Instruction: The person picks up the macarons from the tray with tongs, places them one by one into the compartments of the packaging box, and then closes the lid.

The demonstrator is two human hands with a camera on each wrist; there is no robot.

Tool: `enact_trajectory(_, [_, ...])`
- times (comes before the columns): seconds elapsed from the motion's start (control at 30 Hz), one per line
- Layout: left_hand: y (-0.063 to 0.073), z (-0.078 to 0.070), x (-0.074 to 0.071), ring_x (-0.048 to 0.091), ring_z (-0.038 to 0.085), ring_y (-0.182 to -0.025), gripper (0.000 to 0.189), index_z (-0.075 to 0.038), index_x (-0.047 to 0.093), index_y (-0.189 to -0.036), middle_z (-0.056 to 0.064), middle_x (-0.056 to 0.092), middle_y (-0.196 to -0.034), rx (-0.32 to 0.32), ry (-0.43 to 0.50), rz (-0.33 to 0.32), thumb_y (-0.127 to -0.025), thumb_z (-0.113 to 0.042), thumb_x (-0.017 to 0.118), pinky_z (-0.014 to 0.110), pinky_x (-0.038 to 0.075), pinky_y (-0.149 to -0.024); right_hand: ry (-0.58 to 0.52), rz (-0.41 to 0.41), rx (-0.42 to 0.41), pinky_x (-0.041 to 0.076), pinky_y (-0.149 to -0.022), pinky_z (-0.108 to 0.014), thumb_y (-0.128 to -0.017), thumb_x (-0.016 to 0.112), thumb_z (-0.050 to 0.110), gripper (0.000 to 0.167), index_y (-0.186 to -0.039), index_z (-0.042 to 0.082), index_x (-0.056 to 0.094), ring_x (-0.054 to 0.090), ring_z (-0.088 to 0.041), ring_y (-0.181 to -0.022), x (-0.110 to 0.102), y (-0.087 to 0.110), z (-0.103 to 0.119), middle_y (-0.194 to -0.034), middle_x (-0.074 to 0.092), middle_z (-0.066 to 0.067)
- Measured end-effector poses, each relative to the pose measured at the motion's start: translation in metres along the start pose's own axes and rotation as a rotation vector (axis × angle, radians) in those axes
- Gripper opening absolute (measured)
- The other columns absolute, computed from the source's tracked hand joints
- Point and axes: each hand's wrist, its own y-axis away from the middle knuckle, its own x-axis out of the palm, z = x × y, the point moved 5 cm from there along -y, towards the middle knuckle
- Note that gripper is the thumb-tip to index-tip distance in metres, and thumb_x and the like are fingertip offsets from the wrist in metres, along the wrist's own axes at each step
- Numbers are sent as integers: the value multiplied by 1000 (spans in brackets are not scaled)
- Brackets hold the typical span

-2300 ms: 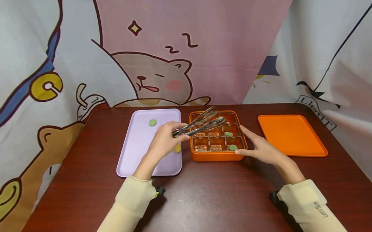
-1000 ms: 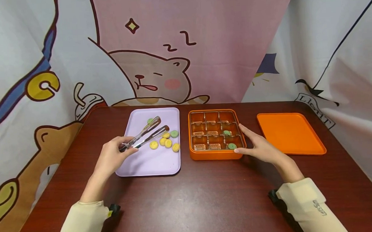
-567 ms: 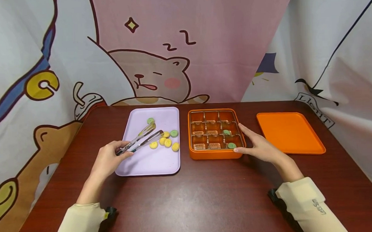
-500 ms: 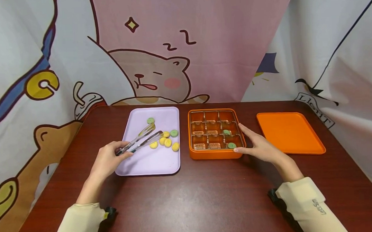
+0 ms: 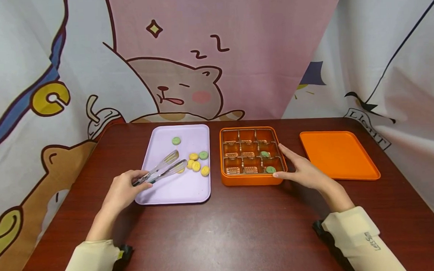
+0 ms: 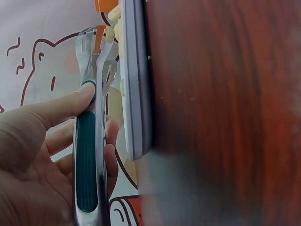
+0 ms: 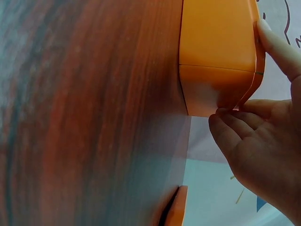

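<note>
My left hand [image 5: 121, 192] holds metal tongs with teal grips [image 6: 87, 160], thumb on one side and fingers on the other. The tongs' [image 5: 162, 168] tips are spread over the lilac tray [image 5: 183, 193], nothing between them. Several round, button-like yellow pieces [image 5: 195, 166] lie right of the tips; one is partly hidden behind them. A green piece [image 5: 203, 155] lies beside the yellow ones, another [image 5: 176, 141] farther back. My right hand [image 5: 306, 174] touches the orange box [image 5: 253, 179], thumb at the front corner [image 5: 278, 175], straight fingers along its right side.
The box has a clear divided insert; green pieces lie in its right-column middle compartment [image 5: 265, 154] and front compartment [image 5: 271, 170]. A flat orange lid-like panel [image 5: 338, 154] lies at the right on the dark wooden table [image 5: 221, 232]. A printed curtain [image 5: 264, 48] hangs behind.
My left hand has carried the tongs from above the box leftward over the tray, then drawn them slightly nearer and lower, uncovering the far green piece. My right hand stays at the box.
</note>
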Motion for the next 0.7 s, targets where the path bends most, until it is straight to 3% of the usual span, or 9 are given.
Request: enact_trajectory(0.7, [0,8,7,58,25,-84,38,-3,73,-113,19,71,-105,-8,-21,65,-80,-19,82,33,42,-70,-1,2,1,20,-114,-69,-89,71,44,101,-161,8,8,17,-46,-150,0,0,0,-167,10,-20])
